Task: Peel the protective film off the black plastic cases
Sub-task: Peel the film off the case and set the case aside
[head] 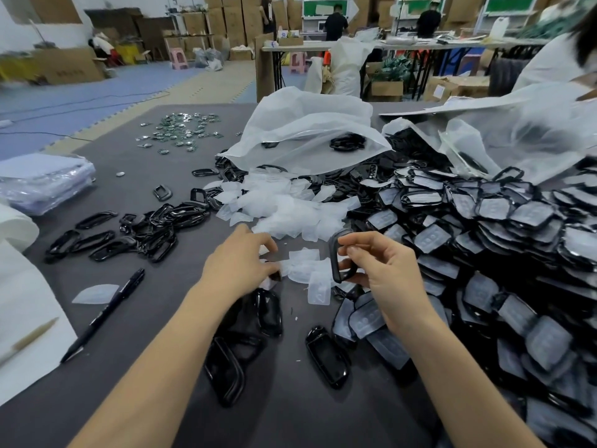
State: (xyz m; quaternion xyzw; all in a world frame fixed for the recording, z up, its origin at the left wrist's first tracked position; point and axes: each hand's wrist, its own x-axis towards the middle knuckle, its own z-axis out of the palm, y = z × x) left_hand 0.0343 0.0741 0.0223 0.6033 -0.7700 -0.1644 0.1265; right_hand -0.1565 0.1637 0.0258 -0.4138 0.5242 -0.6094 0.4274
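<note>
— Grey worktop [174, 295], warehouse behind. Hands?
— Right hand [386, 276] pinches one black case [334, 253], upright. Left hand [239, 263] curled beside it on peeled films [290, 215]; grip unclear. Filmed cases [491, 221] heaped beyond, rightward.

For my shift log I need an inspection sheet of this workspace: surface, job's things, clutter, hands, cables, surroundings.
Surface: grey table, largely covered.
Job's things: filmed cases heaped right; peeled cases left; loose films centre.
Clutter: pen, white bags, metal parts.
Hands: right hand holds a case; left hand on loose films, grip unclear.
Cables: cables on the floor, far left.
Surroundings: cardboard boxes, people in the background.
</note>
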